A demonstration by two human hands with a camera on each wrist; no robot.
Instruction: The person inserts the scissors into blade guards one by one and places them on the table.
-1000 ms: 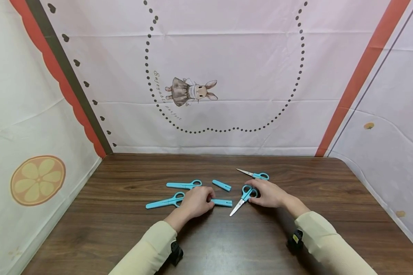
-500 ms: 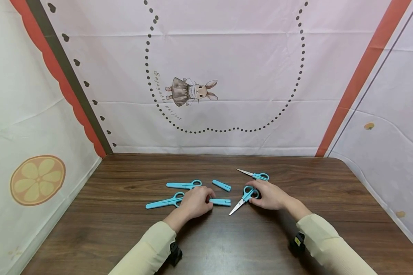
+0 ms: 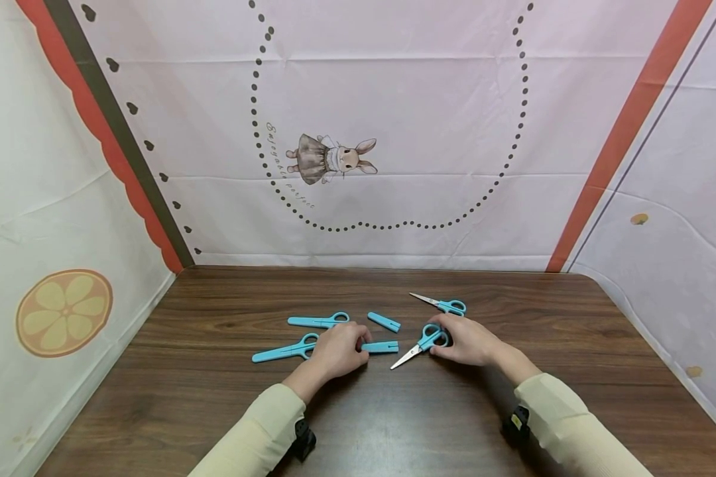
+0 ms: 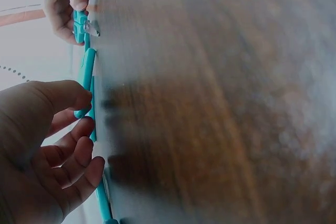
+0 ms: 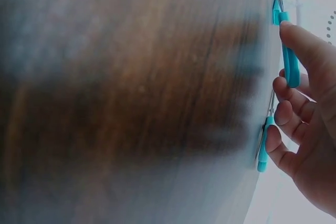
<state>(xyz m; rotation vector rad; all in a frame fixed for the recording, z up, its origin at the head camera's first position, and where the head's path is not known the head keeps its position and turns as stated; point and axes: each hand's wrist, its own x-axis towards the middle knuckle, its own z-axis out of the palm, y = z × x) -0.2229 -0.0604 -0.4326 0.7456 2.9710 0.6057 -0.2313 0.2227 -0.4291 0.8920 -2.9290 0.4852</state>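
My left hand (image 3: 335, 350) pinches one end of a turquoise scissor blade cover (image 3: 383, 347), whose slotted end points right. In the left wrist view, thumb and forefinger grip that cover (image 4: 87, 72) just above the table, with the other fingers loosely curled. My right hand (image 3: 468, 340) holds a pair of small turquoise-handled scissors (image 3: 423, 344) by the handle, its bare metal blades slanting down-left near the cover's slotted end. Cover and blades look apart. The right wrist view shows thumb and fingers pinching the scissors' handle (image 5: 290, 59).
Two covered scissors lie on the left: an upper pair (image 3: 310, 322) and a lower pair (image 3: 280, 354), partly behind my left hand. A loose cover (image 3: 384, 322) lies between the hands, farther back. Uncovered scissors (image 3: 450, 306) lie beyond my right hand on the wooden table (image 3: 227, 411).
The held scissors have turned a little, their tip shifting left and away from me towards the cover. The held cover has shifted slightly left and back. Everything else stays put.
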